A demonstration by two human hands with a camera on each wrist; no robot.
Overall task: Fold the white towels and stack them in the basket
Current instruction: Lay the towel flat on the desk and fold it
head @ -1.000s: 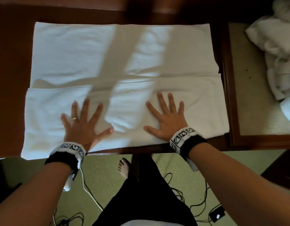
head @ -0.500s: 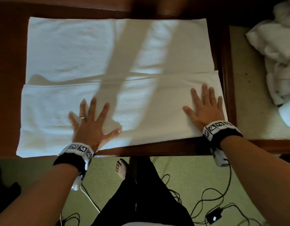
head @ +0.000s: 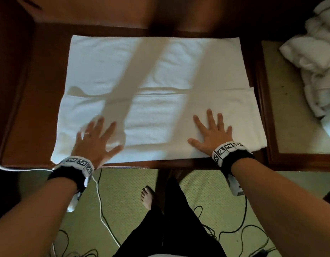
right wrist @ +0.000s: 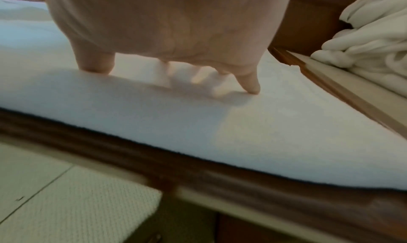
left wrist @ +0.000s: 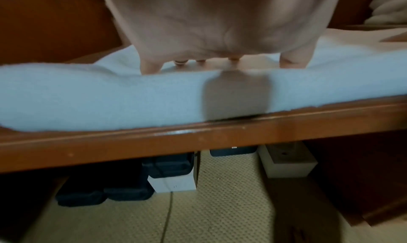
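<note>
Two hands lie flat with fingers spread on the white towel (head: 160,71), which lies across the dark wooden table (head: 38,93), its near third already folded over toward the middle. The left hand (head: 94,142) presses the folded flap near the towel's left end and looks blurred; the right hand (head: 212,135) presses it toward the towel's right end. The step appears to be smoothing that flap: it is best done with palms flat, sweeping from the towel's middle toward its ends so wrinkles run out and the fold edge stays parallel to the towel's far edge. The towel's long axis runs left to right, along the table's near edge. A heap of unfolded towels (head: 320,67) waits well right of the towel; no basket shows.
</note>
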